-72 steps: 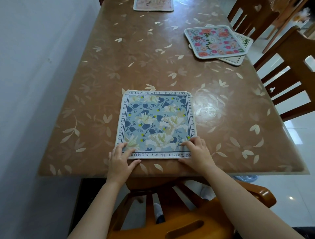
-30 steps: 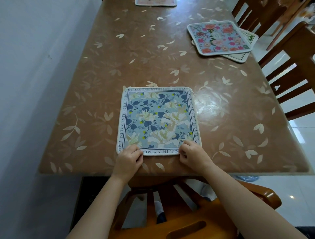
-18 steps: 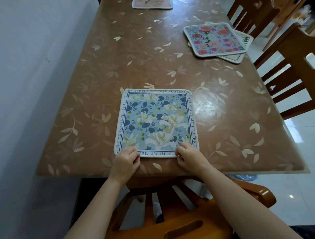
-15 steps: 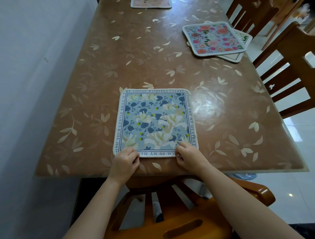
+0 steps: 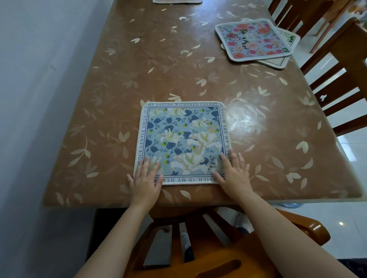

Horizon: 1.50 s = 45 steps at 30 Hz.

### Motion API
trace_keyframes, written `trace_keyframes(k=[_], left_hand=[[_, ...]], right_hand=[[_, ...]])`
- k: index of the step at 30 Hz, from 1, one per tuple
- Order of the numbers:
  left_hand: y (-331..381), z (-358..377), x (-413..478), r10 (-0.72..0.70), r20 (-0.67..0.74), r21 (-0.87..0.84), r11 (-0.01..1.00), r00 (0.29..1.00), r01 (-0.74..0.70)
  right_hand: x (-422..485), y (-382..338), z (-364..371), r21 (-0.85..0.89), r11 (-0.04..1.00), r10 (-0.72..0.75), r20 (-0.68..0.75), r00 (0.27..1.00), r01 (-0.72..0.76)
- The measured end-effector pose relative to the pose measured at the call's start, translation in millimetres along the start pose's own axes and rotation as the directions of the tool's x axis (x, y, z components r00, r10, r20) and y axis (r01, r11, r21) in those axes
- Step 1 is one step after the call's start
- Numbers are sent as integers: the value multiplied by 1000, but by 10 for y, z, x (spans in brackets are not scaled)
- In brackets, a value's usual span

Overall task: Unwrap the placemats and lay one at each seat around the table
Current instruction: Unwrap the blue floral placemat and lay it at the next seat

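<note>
Hands lie flat and open, palms down, on the near corners of one mat. The left hand (image 5: 146, 179) has its straight, slightly spread fingers on the near left corner of the blue placemat (image 5: 182, 139), with the heel of the palm on the bare surface (image 5: 139, 69) just short of the mat's edge. The right hand (image 5: 233, 172) covers the near right corner in the same way; its outer fingers reach past the mat's right edge onto the surface. Neither hand grips or pinches anything.

The blue placemat is square with rounded corners, printed with white flowers and dark blue leaves inside a cream border of lettering. It lies flat close to the near edge of the surface, its sides roughly in line with that edge, directly in front of the wooden chair (image 5: 218, 262) whose slatted back shows between the forearms.

The surface is brown with a pale leaf pattern and a glossy sheen. Far to the right, near the right edge, a pink floral placemat (image 5: 253, 40) lies on top of another placemat (image 5: 278, 63), turned a little so that the lower one's corners stick out. At the far end, cut by the top of the view, the near strip of a fourth placemat (image 5: 176, 1) shows.

Dark wooden chairs (image 5: 337, 83) stand along the right side on a pale tiled floor (image 5: 353, 148). A plain wall (image 5: 39, 99) runs along the left side.
</note>
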<state>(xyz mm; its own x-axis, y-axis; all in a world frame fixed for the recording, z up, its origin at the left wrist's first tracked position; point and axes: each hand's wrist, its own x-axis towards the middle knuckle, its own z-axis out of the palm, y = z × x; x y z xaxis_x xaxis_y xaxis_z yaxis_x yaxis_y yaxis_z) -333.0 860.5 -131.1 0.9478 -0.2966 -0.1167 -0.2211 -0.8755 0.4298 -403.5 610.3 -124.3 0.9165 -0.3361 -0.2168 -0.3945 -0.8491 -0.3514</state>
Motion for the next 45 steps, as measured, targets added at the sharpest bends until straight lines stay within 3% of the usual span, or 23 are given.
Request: trace_keyframes(k=[5,9,14,20,28,35,39,45], left_hand=[[47,88,49,22,111,315,947,994,-57],[264,258,34,57,112,331,939,992,-91],[241,218,77,139,97,262,952,986,-160],[158,162,88,133,67,217,965,989,-145],[-126,5,-12,-5,55,254,967,998,-9],[379,14,-83,-192,84,219,961,978,170],[852,-5,-92,-37,93,194,981,995,18],[1445,-125,-206,184,-94,151,974,978,-168]], right_hand=[[-7,-106,166,-174,969,-167,73,983,177],[-21,-361,308,-231,947,-212,71,975,223],[92,-552,310,-178,933,-306,69,950,313],[152,-283,123,-208,876,-422,103,901,435],[108,39,-36,-223,927,-279,133,951,303],[15,-158,-192,-238,937,-221,165,961,256],[-72,-231,-355,-205,930,-284,125,951,304],[-239,-11,-760,-138,946,-301,-25,953,295]])
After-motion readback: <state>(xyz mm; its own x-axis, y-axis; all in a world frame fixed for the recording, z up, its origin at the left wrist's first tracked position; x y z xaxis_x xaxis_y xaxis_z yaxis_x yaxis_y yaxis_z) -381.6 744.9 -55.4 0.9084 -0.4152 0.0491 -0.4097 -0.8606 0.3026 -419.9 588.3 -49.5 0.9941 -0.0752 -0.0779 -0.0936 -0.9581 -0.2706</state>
